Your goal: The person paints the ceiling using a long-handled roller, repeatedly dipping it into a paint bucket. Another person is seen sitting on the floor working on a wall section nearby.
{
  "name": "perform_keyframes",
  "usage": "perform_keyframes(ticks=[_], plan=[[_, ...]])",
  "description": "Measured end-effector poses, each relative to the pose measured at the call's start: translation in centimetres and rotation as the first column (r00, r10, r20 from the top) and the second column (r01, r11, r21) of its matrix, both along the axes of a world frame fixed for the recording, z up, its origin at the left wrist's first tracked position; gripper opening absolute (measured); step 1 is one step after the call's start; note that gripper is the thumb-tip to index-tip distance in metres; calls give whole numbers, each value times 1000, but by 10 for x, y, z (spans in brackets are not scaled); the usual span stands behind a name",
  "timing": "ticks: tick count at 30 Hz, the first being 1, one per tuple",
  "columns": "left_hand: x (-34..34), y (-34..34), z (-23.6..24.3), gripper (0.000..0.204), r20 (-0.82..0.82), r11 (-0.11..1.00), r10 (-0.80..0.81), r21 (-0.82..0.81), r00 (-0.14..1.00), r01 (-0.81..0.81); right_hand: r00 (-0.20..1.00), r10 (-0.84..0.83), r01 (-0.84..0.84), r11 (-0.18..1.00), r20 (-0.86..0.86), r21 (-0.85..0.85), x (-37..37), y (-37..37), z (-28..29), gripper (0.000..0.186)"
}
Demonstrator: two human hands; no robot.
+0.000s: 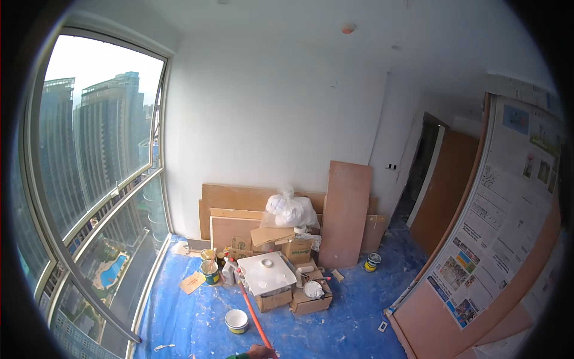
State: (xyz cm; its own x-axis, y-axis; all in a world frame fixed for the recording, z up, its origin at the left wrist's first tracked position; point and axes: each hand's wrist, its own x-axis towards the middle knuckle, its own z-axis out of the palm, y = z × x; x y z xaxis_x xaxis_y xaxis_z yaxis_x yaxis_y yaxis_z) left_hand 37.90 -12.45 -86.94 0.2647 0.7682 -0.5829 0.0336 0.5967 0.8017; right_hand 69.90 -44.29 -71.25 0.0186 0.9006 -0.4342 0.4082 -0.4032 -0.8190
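Observation:
At the lower edge my left hand (259, 352), its green sleeve coming in from the left, is closed around a long orange-red pole (254, 314). The pole slants away from me to the left, its far end by a white square board (267, 273). What is fitted to that end is too small to tell. Left of the pole, an open paint bucket (237, 321) with a whitish inside stands on the blue floor sheet (191, 317). My right hand is out of view.
Cardboard boxes (275, 300), paint cans (210, 271) and a stuffed plastic bag (291, 209) crowd the middle. Wooden panels (345, 215) lean on the far wall. Another paint can (372, 262) stands right. Tall windows (98, 137) line the left; a newspaper-covered cabinet (478, 239) stands right.

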Motion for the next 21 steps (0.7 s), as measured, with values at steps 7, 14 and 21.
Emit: perform_keyframes(ticks=[7, 14, 21], plan=[[-22, 69, 253, 28, 39, 942, 135, 303, 990, -141, 993, 45, -28, 989, -111, 146, -6, 30, -16, 27], [-22, 128, 474, 25, 135, 647, 49, 750, 990, -135, 947, 21, 52, 975, -320, 218, -20, 49, -13, 29], [12, 103, 691, 22, 119, 347, -115, 935, 986, -72, 877, -54, 245, 905, -477, 347, -34, 72, -86, 31]])
